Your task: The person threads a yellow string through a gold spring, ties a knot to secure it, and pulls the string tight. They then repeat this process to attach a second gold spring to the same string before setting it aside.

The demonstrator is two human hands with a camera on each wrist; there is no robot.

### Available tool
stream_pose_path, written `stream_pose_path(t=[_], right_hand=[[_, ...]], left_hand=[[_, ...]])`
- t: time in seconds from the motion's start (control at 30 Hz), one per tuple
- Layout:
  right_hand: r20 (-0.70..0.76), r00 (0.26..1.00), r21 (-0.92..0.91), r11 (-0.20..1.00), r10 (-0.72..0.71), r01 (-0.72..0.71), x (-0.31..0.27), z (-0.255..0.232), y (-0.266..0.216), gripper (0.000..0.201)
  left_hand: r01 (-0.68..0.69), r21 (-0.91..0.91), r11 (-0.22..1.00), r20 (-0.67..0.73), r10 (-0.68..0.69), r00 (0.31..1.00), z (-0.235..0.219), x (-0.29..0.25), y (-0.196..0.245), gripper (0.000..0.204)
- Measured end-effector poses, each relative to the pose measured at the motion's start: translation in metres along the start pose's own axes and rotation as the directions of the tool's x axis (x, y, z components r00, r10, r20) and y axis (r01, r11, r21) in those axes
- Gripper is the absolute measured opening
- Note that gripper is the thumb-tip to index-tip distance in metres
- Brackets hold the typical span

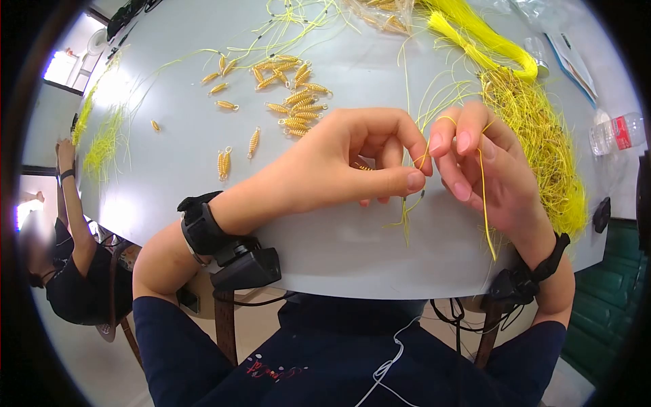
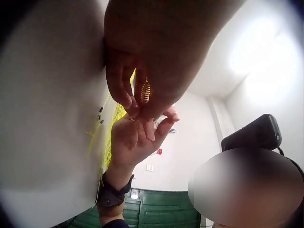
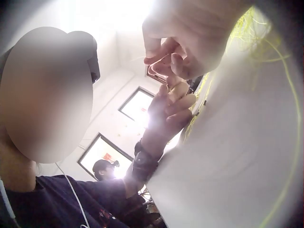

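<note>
My left hand [image 1: 352, 152] is over the near part of the table, thumb and index fingertip pinching a thin yellow line [image 1: 424, 161]. A gold wire coil spring [image 2: 146, 91] sits among its curled fingers, mostly hidden by them in the head view. Close beside it, my right hand [image 1: 498, 163] holds the same line, which loops over its fingers. A loose yellow end [image 1: 485, 210] hangs down from that hand. Below the left fingertips, strands with small dark beads [image 1: 405, 201] dangle near the tabletop. The fingertips of both hands nearly meet.
Loose gold springs [image 1: 298, 102] lie in a pile on the grey table [image 1: 325, 251]. Beaded yellow lines [image 1: 271, 44] spread behind them. A tangled yellow bundle [image 1: 536, 136] lies at the right, near a plastic bottle [image 1: 617, 133]. Another person [image 1: 81, 264] sits at the left.
</note>
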State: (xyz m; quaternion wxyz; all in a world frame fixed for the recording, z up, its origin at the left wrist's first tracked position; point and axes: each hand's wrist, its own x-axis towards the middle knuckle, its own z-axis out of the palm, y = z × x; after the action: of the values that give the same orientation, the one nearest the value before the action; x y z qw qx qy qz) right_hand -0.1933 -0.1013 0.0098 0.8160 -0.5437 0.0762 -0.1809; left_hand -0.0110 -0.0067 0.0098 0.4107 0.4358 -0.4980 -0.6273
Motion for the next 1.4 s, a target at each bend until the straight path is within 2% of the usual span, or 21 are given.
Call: stream_pose_path(t=[0.1, 0.17, 0.2, 0.23, 0.3, 0.37, 0.43, 0.5, 0.63, 0.73, 0.87, 0.93, 1.0, 1.03, 1.07, 1.13, 1.2, 1.23, 1.27, 1.3, 1.4], right_hand=[[0.052, 0.998, 0.028, 0.999, -0.034, 0.032, 0.0, 0.0, 0.001, 0.017], [-0.151, 0.988, 0.036, 0.999, 0.028, -0.023, -0.001, 0.007, -0.005, 0.026], [-0.151, 0.988, 0.035, 0.999, 0.027, -0.022, 0.0, 0.005, -0.005, 0.026], [-0.165, 0.983, -0.024, 0.996, 0.08, -0.085, 0.002, 0.001, -0.003, 0.028], [-0.182, 0.975, -0.084, 0.986, 0.129, -0.146, 0.002, 0.0, -0.003, 0.031], [-0.159, 0.973, -0.256, 0.945, 0.168, -0.205, 0.0, 0.005, -0.003, 0.024], [-0.126, 0.977, -0.291, 0.935, 0.171, -0.201, 0.0, 0.004, -0.003, 0.02], [-0.044, 0.995, -0.416, 0.904, 0.091, -0.101, 0.0, 0.003, -0.001, 0.018], [-0.065, 0.998, -0.503, 0.863, 0.011, -0.042, -0.001, 0.002, 0.001, 0.014], [-0.15, 0.987, -0.429, 0.896, 0.053, -0.114, -0.001, 0.005, -0.006, 0.012], [-0.002, 0.997, -0.34, 0.938, 0.074, -0.071, -0.001, 0.005, -0.007, 0.011], [0.065, 0.996, -0.3, 0.953, 0.067, -0.045, -0.002, 0.004, -0.007, 0.012], [0.154, 0.969, -0.177, 0.97, 0.192, -0.165, -0.004, 0.002, -0.009, 0.015], [0.155, 0.969, -0.176, 0.97, 0.194, -0.167, -0.005, 0.001, -0.009, 0.015], [0.192, 0.959, -0.105, 0.976, 0.208, -0.191, -0.006, 0.0, -0.008, 0.018], [0.231, 0.948, -0.037, 0.976, 0.218, -0.215, -0.005, -0.002, -0.005, 0.021], [0.272, 0.955, 0.146, 0.975, 0.121, -0.165, -0.003, -0.004, -0.002, 0.025], [0.272, 0.955, 0.146, 0.975, 0.122, -0.166, -0.003, -0.005, -0.001, 0.025], [0.211, 0.974, 0.244, 0.961, 0.078, -0.13, -0.003, -0.005, 0.0, 0.025], [0.145, 0.989, 0.338, 0.937, 0.04, -0.087, -0.002, -0.006, 0.001, 0.025], [0.077, 0.997, 0.422, 0.906, -0.001, -0.032, 0.001, -0.015, 0.001, 0.02]], left_hand=[[0.018, 0.0, 1.0, -0.021, -0.018, 1.0, 0.001, -0.002, 0.002, 0.013], [0.034, 0.005, 0.999, -0.042, -0.034, 0.999, 0.0, -0.002, 0.002, 0.013], [-0.044, -0.005, 0.999, -0.027, 0.044, 0.999, -0.002, -0.001, -0.001, 0.008], [-0.122, -0.016, 0.992, -0.012, 0.121, 0.993, -0.003, -0.001, -0.003, 0.008], [-0.147, -0.04, 0.988, 0.003, 0.147, 0.989, -0.002, 0.0, -0.004, 0.012], [-0.171, -0.065, 0.983, 0.016, 0.172, 0.985, -0.002, 0.0, -0.004, 0.017], [-0.159, 0.001, 0.987, 0.01, 0.159, 0.987, -0.001, 0.0, -0.002, 0.02], [-0.174, 0.008, 0.985, 0.014, 0.173, 0.985, -0.002, 0.001, -0.005, 0.02], [-0.159, 0.019, 0.987, 0.0, 0.159, 0.987, -0.001, 0.001, -0.003, 0.018], [-0.056, -0.082, 0.995, -0.074, 0.05, 0.996, 0.0, 0.0, 0.001, 0.014], [-0.168, -0.14, 0.976, -0.034, 0.165, 0.986, 0.0, 0.0, -0.007, 0.011], [-0.202, -0.16, 0.966, 0.047, 0.212, 0.976, -0.001, 0.0, -0.012, 0.004], [-0.22, -0.158, 0.963, 0.063, 0.233, 0.971, 0.001, 0.001, -0.015, 0.004], [-0.239, -0.156, 0.959, 0.08, 0.253, 0.964, 0.003, 0.001, -0.016, 0.003], [-0.239, -0.156, 0.958, 0.078, 0.253, 0.964, 0.004, -0.001, -0.013, 0.003], [-0.068, -0.231, 0.97, -0.031, 0.063, 0.998, 0.006, -0.004, -0.004, 0.014], [-0.123, -0.235, 0.964, -0.063, 0.111, 0.992, 0.002, -0.002, -0.006, 0.013], [-0.174, -0.237, 0.956, -0.093, 0.156, 0.983, 0.001, -0.001, -0.008, 0.011], [-0.194, -0.188, 0.963, -0.146, 0.168, 0.975, 0.002, 0.0, -0.01, 0.01], [-0.194, -0.188, 0.963, -0.147, 0.168, 0.975, 0.001, 0.0, -0.01, 0.01], [-0.177, -0.198, 0.964, -0.231, 0.13, 0.964, -0.001, 0.0, -0.006, 0.009]])
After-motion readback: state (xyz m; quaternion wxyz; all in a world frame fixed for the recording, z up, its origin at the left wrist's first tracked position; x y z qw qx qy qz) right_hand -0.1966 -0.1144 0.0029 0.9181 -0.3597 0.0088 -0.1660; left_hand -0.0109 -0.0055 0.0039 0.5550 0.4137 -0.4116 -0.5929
